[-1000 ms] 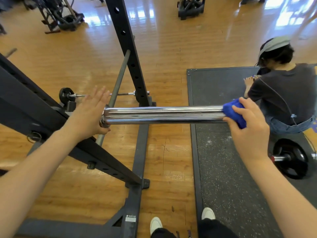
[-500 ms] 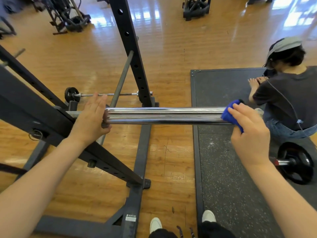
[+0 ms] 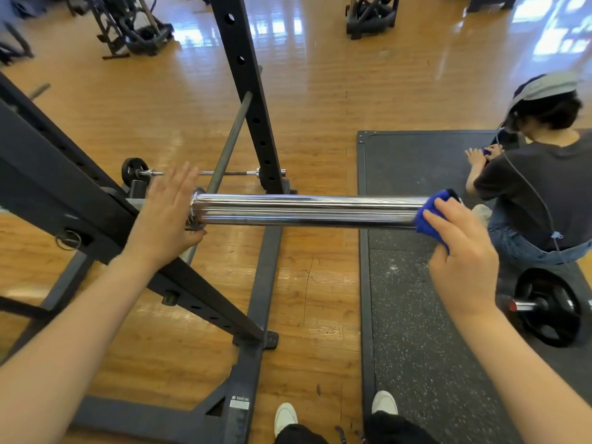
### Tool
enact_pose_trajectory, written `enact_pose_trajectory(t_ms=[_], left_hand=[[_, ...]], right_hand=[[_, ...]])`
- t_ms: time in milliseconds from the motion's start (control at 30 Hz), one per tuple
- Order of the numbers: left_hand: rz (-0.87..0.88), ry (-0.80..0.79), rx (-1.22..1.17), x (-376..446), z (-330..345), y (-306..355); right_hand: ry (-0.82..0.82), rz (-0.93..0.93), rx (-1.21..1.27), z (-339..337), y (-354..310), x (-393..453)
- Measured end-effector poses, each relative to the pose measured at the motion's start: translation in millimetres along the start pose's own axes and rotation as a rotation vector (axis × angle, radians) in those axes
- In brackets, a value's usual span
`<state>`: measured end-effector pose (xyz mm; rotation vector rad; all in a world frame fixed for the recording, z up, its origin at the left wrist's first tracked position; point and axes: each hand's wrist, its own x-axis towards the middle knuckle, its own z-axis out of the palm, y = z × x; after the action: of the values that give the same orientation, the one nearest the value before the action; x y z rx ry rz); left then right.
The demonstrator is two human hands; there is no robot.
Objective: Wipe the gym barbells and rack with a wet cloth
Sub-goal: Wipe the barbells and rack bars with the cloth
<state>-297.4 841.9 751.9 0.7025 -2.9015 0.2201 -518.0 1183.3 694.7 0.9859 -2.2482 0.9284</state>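
While my right hand [image 3: 461, 251] curls round the blue cloth [image 3: 431, 216] and clamps it over the far end of the chrome barbell sleeve [image 3: 304, 210], my left hand [image 3: 168, 216] lies flat with its fingers straight and spread, the palm against the sleeve's inner collar where it meets the rack [image 3: 64, 187]. That sleeve runs level across my view from left to right, shiny and reflecting the room, with the cloth wrapped over its right tip. It sits on the black rack's slanted arm at my left, and a second upright [image 3: 246, 91] with a row of holes stands behind it. Below, the rack's base frame lies on the wooden floor [image 3: 320, 91], and my two white shoes [image 3: 286, 418] show at the bottom edge, one on the wood and one on the dark speckled mat [image 3: 416, 331]. On that mat to my right a second person [image 3: 551, 187] in a dark shirt crouches with their back to me, and a loaded black weight plate [image 3: 551, 309] lies on the mat just beside them. A small barbell [image 3: 205, 172] lies on the floor behind the rack.
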Motion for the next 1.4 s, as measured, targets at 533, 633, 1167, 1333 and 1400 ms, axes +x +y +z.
enact_pose_trajectory(t_ms=[533,633,1167,1333,1400], left_hand=[[-0.068,-0.157,-0.123,19.1,-3.1,-1.2],[-0.078,-0.279,-0.179,27.0,-11.0,-3.1],[-0.002,0.057,0.031,-7.8,16.3,5.1],[-0.028,0.172,-0.008,-1.7,26.1,3.3],[-0.034,0.141,-0.03,-1.0,27.3,3.3]], right_hand=[[0.021,0.007,0.005,6.0,-3.0,-2.1],[0.025,-0.011,-0.017,-0.2,-1.9,-18.4],[-0.013,0.039,-0.075,-3.7,-2.3,-17.5],[0.082,0.112,0.043,-13.1,-4.3,-26.6],[0.147,0.131,0.071,-18.3,-4.8,-14.3]])
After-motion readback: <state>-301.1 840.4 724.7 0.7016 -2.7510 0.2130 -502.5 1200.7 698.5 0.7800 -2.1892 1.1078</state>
